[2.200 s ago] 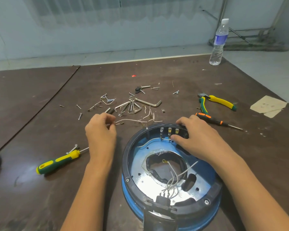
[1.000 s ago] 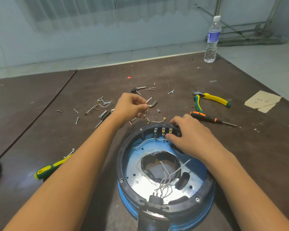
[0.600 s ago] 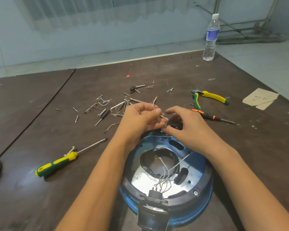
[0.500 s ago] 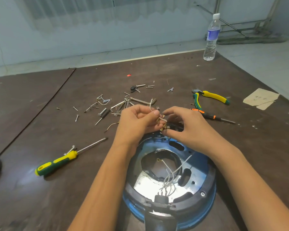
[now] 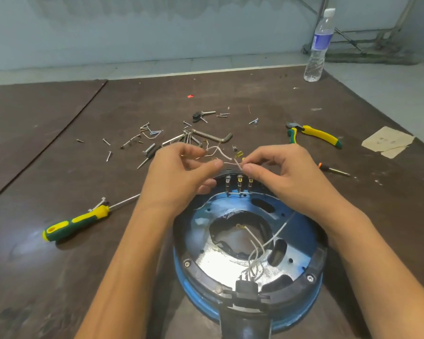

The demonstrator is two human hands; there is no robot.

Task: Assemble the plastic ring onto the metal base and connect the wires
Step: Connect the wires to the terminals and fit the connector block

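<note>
A blue metal base [image 5: 301,231] lies on the brown table in front of me, with a black plastic ring [image 5: 316,272] seated on its rim. Three metal terminals [image 5: 239,182] stand at the ring's far edge. White wires [image 5: 257,255] run from a black connector [image 5: 246,287] at the near edge across the base's central opening. My left hand [image 5: 179,172] and my right hand [image 5: 276,172] are just above the terminals, each pinching thin white wires [image 5: 218,152] with brass lugs between thumb and forefinger.
Loose screws, hex keys [image 5: 213,138] and small metal parts lie scattered beyond my hands. A green-yellow screwdriver [image 5: 76,222] lies at the left, yellow-handled pliers [image 5: 313,135] and an orange-tipped screwdriver [image 5: 333,170] at the right. A water bottle [image 5: 318,45] stands at the far right corner.
My left hand picked loose wires from the pile and brought them over the ring's far edge. My right hand left the terminals and took the wires too; both have now drawn slightly apart.
</note>
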